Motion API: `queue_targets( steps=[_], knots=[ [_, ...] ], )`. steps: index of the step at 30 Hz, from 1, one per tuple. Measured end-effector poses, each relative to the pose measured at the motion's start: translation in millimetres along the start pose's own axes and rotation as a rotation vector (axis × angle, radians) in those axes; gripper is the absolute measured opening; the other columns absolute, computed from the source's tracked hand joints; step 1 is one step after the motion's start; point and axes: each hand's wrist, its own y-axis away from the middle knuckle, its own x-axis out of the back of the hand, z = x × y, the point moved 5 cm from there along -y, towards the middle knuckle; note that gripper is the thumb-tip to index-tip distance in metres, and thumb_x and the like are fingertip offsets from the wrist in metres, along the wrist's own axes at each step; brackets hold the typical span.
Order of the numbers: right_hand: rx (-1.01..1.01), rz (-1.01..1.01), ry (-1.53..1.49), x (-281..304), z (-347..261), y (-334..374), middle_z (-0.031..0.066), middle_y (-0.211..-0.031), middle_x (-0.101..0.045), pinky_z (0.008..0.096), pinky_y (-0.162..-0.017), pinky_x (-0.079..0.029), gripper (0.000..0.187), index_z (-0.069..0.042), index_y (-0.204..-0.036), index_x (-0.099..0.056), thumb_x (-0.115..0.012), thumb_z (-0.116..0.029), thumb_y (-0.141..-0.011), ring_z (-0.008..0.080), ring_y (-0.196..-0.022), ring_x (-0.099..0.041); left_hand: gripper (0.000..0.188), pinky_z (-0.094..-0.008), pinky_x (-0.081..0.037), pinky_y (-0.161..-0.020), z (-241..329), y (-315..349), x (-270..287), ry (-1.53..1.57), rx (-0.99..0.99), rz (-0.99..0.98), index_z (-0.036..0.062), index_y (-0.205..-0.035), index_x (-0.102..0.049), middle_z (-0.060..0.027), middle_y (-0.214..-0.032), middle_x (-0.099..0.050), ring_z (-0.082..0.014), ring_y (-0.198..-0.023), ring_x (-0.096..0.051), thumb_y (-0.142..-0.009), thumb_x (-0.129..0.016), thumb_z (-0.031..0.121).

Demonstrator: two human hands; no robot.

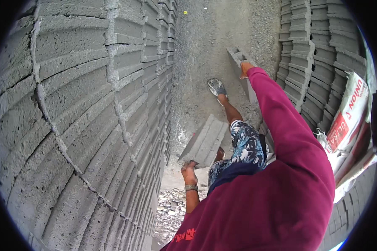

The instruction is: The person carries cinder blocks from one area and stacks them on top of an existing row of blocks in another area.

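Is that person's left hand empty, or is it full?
Full: the left hand has its fingers curled onto one end of a grey concrete block.

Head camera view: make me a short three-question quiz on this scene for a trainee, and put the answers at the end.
1. What do the fingers of the bare left hand grip?
2. True or false: the bare right hand is on the red-and-white sack.
3. What lines both sides of the pale gravelly ground? A: wooden boards; B: stacked grey concrete blocks; C: metal shelves.

Key:
1. One end of a grey rectangular concrete block.
2. False; it is on a second grey concrete block.
3. B.
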Motion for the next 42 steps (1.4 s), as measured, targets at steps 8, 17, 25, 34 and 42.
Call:
queue_targets(
  steps=[8, 17, 25, 34, 42],
  knots=[
    [0.201, 0.194, 0.268, 63, -38, -65, 0.0202, -0.109, -0.059, 0.0447, -0.084, -0.046, 0.044, -0.003, -0.107, -0.058, -0.064, -0.026, -0.069, 0.0347, -0.102, -0.058, 0.019, -0.0244, -0.038, -0.061, 61, 5, -90, -0.017, -0.055, -0.143, 0.0077, -0.062, -0.05, 0.0028, -0.067, -0.052, -0.0077, -0.064, -0.045, -0.071, -0.063, -0.002],
    [0.316, 0.199, -0.307, 113, -74, 86, 0.0173, -0.128, -0.049, 0.0387, -0.1, -0.035, 0.072, -0.005, -0.125, -0.05, -0.05, -0.061, -0.08, 0.0311, -0.119, -0.046, 0.022, -0.0246, -0.038, -0.057, 92, 23, -92, -0.106, -0.14, -0.14, 0.0069, -0.059, -0.051, 0.0018, -0.065, -0.051, -0.0088, -0.061, -0.046, -0.07, -0.07, 0.003],
    [0.382, -0.116, -1.128, -47, -90, 253, 0.0118, -0.131, -0.046, 0.0342, -0.1, -0.032, 0.075, -0.006, -0.133, -0.041, -0.047, -0.062, -0.083, 0.0235, -0.121, -0.04, 0.029, -0.0298, -0.037, -0.05, 107, 41, -76, -0.424, -0.221, -0.095, 0.0, -0.06, -0.055, -0.0017, -0.063, -0.052, -0.0115, -0.054, -0.044, -0.062, -0.078, 0.018],
    [0.431, 0.446, -1.205, -34, -72, 417, 0.0103, -0.101, -0.054, 0.0327, -0.085, -0.04, 0.049, 0.0, -0.107, -0.053, -0.068, -0.032, -0.073, 0.0209, -0.094, -0.05, 0.044, -0.0362, -0.044, -0.053, 156, 96, -64, -0.724, -0.451, -0.178, -0.0045, -0.064, -0.06, -0.0165, -0.062, -0.06, -0.0242, -0.057, -0.059, -0.057, -0.073, 0.037],
    [0.318, 1.014, -1.184, -10, 21, 525, 0.013, -0.101, -0.048, 0.0368, -0.082, -0.04, 0.067, 0.002, -0.11, -0.046, -0.072, -0.044, -0.069, 0.0242, -0.093, -0.048, 0.047, -0.0419, -0.038, -0.049, 214, 235, -175, -0.909, -0.958, -0.392, -0.0067, -0.056, -0.046, -0.0166, -0.052, -0.047, -0.0256, -0.051, -0.049, -0.057, -0.068, 0.034]
  ],
)
